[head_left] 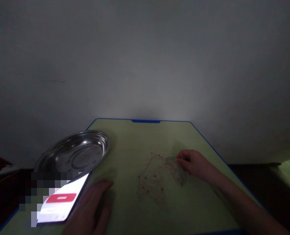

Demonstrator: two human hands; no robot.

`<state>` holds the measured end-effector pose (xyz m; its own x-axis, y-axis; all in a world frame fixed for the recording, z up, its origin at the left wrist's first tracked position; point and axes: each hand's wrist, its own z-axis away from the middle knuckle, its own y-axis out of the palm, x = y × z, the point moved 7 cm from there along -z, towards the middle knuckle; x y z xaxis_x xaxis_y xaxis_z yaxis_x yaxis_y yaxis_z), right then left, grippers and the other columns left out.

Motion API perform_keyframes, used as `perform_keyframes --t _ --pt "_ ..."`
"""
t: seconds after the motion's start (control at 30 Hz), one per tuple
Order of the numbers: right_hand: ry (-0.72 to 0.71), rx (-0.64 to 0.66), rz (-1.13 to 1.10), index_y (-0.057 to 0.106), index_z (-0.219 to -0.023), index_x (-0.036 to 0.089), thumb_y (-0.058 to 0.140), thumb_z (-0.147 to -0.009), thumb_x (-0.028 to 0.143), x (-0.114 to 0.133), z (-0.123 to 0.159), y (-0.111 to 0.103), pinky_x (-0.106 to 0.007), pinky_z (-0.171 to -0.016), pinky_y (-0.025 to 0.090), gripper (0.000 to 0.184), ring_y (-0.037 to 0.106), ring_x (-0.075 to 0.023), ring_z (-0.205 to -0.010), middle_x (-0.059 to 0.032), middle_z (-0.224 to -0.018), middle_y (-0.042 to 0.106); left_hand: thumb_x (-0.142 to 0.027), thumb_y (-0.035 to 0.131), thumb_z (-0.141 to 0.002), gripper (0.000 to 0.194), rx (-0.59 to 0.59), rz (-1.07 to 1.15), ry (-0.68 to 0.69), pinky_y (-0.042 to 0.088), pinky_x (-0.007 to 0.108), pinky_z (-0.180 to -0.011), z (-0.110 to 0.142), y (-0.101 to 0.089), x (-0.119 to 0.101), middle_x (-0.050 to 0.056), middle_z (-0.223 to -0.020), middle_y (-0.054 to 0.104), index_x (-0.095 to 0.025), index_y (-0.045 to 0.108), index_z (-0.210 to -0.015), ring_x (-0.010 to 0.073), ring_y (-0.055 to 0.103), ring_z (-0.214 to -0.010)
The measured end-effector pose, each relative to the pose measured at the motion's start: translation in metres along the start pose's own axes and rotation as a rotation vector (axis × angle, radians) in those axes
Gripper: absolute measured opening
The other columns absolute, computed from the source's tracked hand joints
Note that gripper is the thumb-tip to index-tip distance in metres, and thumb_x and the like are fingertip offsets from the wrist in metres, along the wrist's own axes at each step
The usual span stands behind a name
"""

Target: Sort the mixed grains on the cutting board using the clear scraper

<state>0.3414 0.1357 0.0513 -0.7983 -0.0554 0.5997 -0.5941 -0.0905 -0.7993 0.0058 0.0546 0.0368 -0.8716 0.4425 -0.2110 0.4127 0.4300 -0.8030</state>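
My right hand [190, 161] is closed in a pinch on the rim of a small clear dish [180, 178], which looks tilted against the table. Beside the dish lies a thin scatter of pale fine grains [150, 186] with several dark specks among them. What the grains are, I cannot make out. My left hand [91, 207] rests on the table at the lower left, fingers stretched out and holding nothing. It lies just right of a lit phone [62, 204], whose screen shows a red button; part of the phone is blurred out.
A wide shiny metal basin [83, 156] stands at the left of the green table [130, 140], overlapping the phone's upper end in view. The table has a blue edge. A grey wall [145, 65] rises behind it.
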Motion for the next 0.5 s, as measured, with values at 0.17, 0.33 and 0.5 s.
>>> perform_keyframes --t 0.17,0.33,0.5 --pt "-0.019 -0.020 0.032 0.066 -0.073 0.017 0.051 -0.084 0.023 -0.004 -0.007 -0.009 -0.027 -0.054 0.039 0.020 0.056 -0.0168 -0.057 -0.0018 -0.060 0.063 -0.035 0.046 -0.093 0.030 0.054 0.033 -0.062 0.062 0.042 -0.080 0.004 0.005 0.009 0.008 -0.116 0.071 -0.030 0.052 -0.122 0.0266 0.073 -0.100" --pt "-0.075 0.021 0.050 0.067 -0.069 0.017 0.053 -0.083 0.020 0.010 -0.015 0.001 -0.027 -0.055 0.040 0.021 0.057 -0.0164 -0.059 -0.0017 -0.061 0.064 -0.036 0.047 -0.092 0.030 0.067 0.063 -0.084 0.062 0.042 -0.082 0.006 0.007 0.014 0.006 -0.117 0.072 -0.030 0.055 -0.121 0.0267 0.072 -0.102" --pt "-0.142 0.100 0.061 0.070 -0.073 0.017 0.054 -0.085 0.019 0.022 -0.009 0.010 -0.025 -0.053 0.039 0.020 0.058 -0.0156 -0.059 -0.0012 -0.064 0.065 -0.037 0.050 -0.090 0.032 0.023 0.088 -0.086 0.062 0.042 -0.082 0.006 0.003 0.012 0.005 -0.116 0.073 -0.031 0.058 -0.120 0.0276 0.073 -0.102"
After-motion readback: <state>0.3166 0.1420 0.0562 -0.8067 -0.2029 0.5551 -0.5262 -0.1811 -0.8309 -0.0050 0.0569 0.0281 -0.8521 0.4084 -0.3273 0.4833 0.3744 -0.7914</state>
